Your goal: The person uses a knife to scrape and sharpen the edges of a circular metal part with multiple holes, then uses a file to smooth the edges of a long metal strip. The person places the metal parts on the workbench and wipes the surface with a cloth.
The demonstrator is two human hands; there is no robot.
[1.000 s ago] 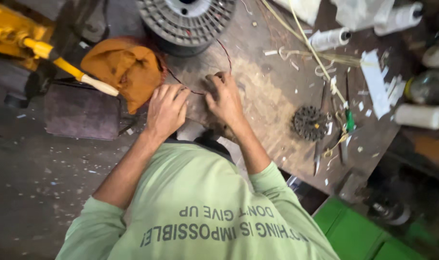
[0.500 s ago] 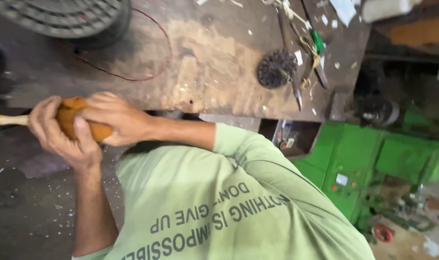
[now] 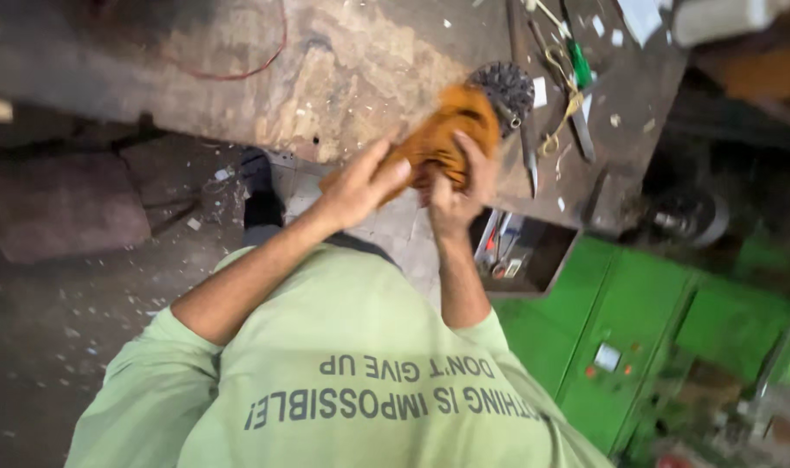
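Observation:
Both my hands are shut on a crumpled orange cloth held up over the front edge of a worn workbench. My left hand grips its lower left end with the fingers spread along it. My right hand clasps it from below on the right. Just behind the cloth, a dark round toothed disc lies on the bench. My pale green shirt fills the bottom of the view.
A thin red wire loops across the bench top at the left. Scissors and hand tools lie right of the disc. An open drawer sits under the bench edge. A green metal cabinet stands at the right, above a dusty floor.
My hands left the red wire on the bench, took up the orange cloth at the left, and have carried it rightward to in front of the toothed disc.

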